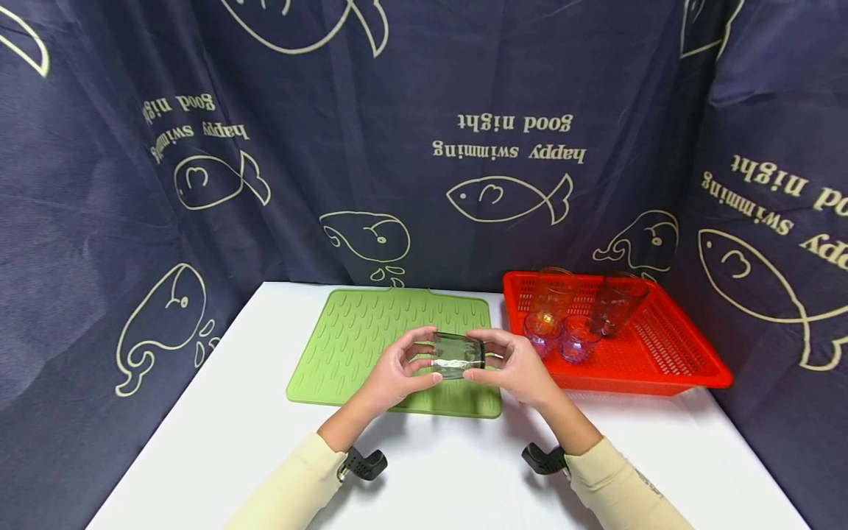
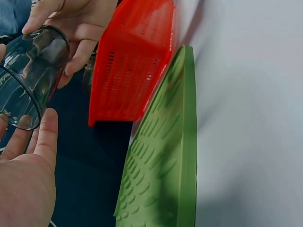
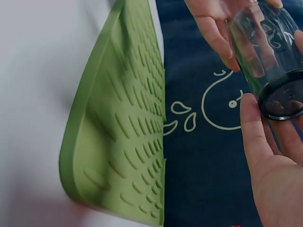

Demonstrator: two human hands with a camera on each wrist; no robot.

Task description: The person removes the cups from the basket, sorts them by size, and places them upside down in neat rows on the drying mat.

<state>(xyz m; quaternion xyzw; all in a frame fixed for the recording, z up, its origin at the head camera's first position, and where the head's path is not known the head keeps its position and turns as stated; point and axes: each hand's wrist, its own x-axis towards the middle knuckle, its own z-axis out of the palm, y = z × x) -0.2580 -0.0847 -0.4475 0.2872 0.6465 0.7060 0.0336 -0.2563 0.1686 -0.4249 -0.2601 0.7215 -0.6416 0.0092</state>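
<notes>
A clear grey drinking glass [image 1: 457,355] lies sideways in the air between both hands, over the green ridged mat [image 1: 331,361]. My left hand [image 1: 396,370] grips its rim end with fingers and thumb. The thick base end is in the fingers of my right hand [image 1: 520,366]. In the left wrist view the open rim of the glass [image 2: 40,71] faces the left palm. The right wrist view shows the dark base of the glass [image 3: 284,97] by the right fingertips.
Right of the mat stands a red perforated basket [image 1: 636,383]. At its left side it holds an amber tall glass [image 1: 555,291], a dark tall glass [image 1: 617,298] and two small purple-tinted cups [image 1: 579,342]. Behind the white table [image 1: 450,471] hangs a dark blue fish-print curtain [image 1: 411,132].
</notes>
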